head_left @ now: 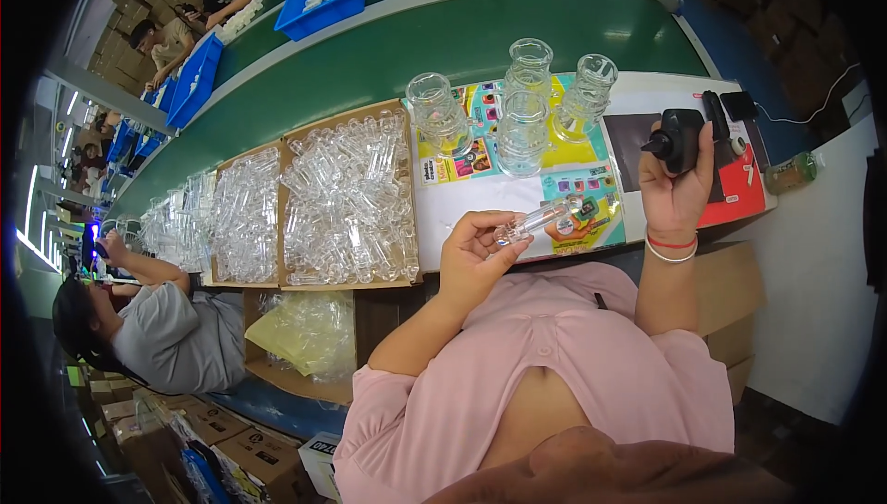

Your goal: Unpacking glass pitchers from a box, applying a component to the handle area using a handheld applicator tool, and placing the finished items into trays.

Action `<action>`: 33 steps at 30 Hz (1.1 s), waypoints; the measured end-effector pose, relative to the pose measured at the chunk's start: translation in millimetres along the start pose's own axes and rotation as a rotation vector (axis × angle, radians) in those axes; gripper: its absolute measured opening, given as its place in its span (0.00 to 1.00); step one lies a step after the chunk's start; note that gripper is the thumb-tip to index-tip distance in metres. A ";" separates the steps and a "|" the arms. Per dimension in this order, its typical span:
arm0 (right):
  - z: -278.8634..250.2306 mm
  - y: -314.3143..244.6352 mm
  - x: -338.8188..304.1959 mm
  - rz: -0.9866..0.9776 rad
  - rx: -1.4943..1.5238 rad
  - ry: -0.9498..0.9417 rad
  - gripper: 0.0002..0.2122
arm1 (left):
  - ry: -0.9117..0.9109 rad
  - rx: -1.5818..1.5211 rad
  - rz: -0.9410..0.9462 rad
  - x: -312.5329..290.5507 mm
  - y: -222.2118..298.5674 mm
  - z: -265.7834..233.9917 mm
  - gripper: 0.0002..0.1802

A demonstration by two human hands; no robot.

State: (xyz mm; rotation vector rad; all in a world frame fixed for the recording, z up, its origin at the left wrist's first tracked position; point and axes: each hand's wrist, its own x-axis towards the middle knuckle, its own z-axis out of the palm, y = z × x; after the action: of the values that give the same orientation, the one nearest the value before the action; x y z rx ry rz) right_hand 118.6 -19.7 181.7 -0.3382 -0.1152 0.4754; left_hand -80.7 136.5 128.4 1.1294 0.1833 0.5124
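My left hand [482, 250] is closed around one end of a clear, see-through tube [543, 219] with rounded bulges, held at a slant over the front of the bench. In my raised right hand [676, 194] is a black handheld tool [682, 141] with a short pointed tip that faces left. The tool's kind is not certain, and it is apart from the tube. Beyond my hands stand several clear, ribbed, mug-like vessels [523, 139] on colourful printed sheets [591, 218].
To the left, open cardboard trays [413, 227] hold heaps of clear tubes [346, 199]. Blue bins [294, 19] with white parts stand on the green conveyor [370, 70]. Small black items [737, 105] lie at the far right. A co-worker in grey [189, 338] sits at left.
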 end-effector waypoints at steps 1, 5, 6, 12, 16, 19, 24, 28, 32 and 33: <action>-2.1 -1.3 1.1 0.003 -0.017 0.008 0.15 | 0.006 0.003 0.001 0.1 -1.2 0.4 0.18; 7.3 -1.8 -5.5 0.005 -0.062 -0.029 0.14 | -0.002 0.048 0.002 2.8 -1.8 1.2 0.18; 9.0 0.0 -6.1 -0.031 -0.076 -0.002 0.14 | -0.018 0.069 0.001 3.5 -1.4 1.4 0.18; 16.9 8.6 -13.7 -0.111 -0.166 -0.097 0.13 | -0.003 0.115 0.093 4.6 1.9 0.1 0.19; 27.2 21.6 -23.4 -0.271 -0.357 -0.028 0.15 | 0.047 0.117 0.140 7.5 7.4 0.4 0.19; 26.0 25.0 -28.0 -0.299 -0.530 -0.127 0.18 | 0.052 0.103 0.231 10.4 10.4 0.2 0.19; 37.5 32.2 -34.4 -0.394 -0.772 -0.256 0.19 | 0.051 0.080 0.259 9.2 14.6 2.9 0.19; 41.2 34.3 -38.3 -0.438 -0.846 -0.291 0.20 | 0.078 0.071 0.245 5.7 14.5 3.1 0.19; 48.3 36.8 -42.4 -0.471 -0.890 -0.310 0.21 | 0.070 0.110 0.259 3.8 15.4 1.8 0.19; 50.8 38.0 -44.2 -0.481 -0.912 -0.321 0.21 | 0.074 0.107 0.250 3.1 15.9 2.0 0.19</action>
State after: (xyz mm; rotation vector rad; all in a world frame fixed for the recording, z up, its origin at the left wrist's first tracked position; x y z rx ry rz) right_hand 53.7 6.2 214.8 -1.0954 -0.7198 -0.0370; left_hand -81.9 141.5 143.8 1.2462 0.1348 0.7747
